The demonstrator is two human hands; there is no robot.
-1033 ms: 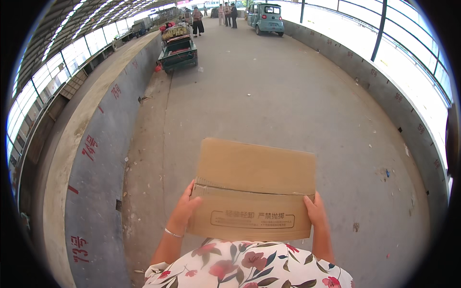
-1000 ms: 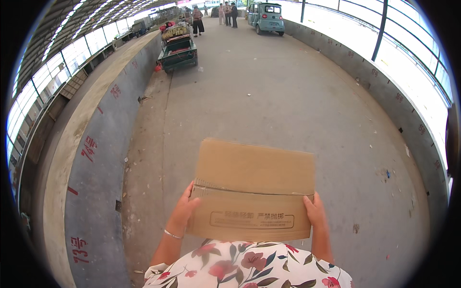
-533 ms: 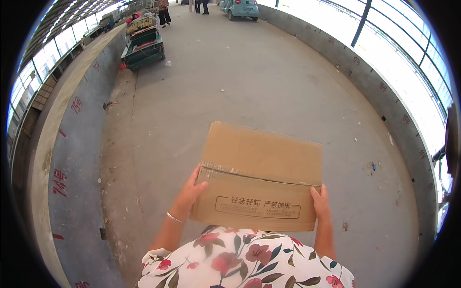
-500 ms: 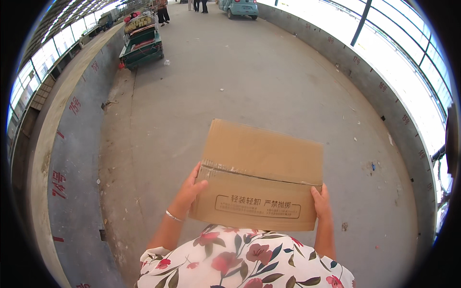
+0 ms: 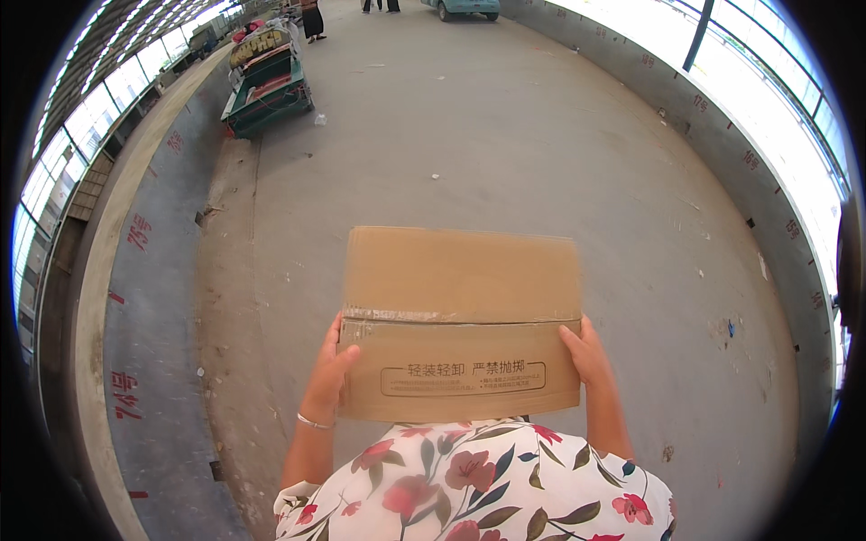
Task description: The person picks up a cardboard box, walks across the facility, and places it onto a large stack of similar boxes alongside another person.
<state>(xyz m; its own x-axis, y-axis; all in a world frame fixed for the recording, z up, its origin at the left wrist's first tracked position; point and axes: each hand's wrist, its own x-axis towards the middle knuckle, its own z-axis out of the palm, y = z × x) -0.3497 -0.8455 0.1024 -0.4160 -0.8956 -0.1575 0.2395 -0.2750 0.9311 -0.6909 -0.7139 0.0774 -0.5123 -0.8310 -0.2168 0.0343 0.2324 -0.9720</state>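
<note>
A brown cardboard box [image 5: 462, 279] is held level in front of my chest. Clear tape runs along part of the seam across it, and dark print marks the side facing me. My left hand [image 5: 332, 368] grips its left end, thumb on the near side. At the right end my right hand [image 5: 585, 352] holds it the same way, with the thumb laid over the near edge. The other fingers of both hands are mostly hidden behind the box. A bracelet circles my left wrist.
Concrete floor [image 5: 379, 153] stretches ahead, with small litter. Low grey walls with red markings run along the left [image 5: 162, 343] and right [image 5: 722, 135]. A loaded green cargo cart [image 5: 266, 99] stands at the far left, near a standing person [image 5: 312, 20]. A light-blue vehicle [image 5: 465, 7] is farther off.
The box and both hands have shifted slightly left in view, and the box now sits more level. The cart and walls have shifted in view. Both hands keep their hold.
</note>
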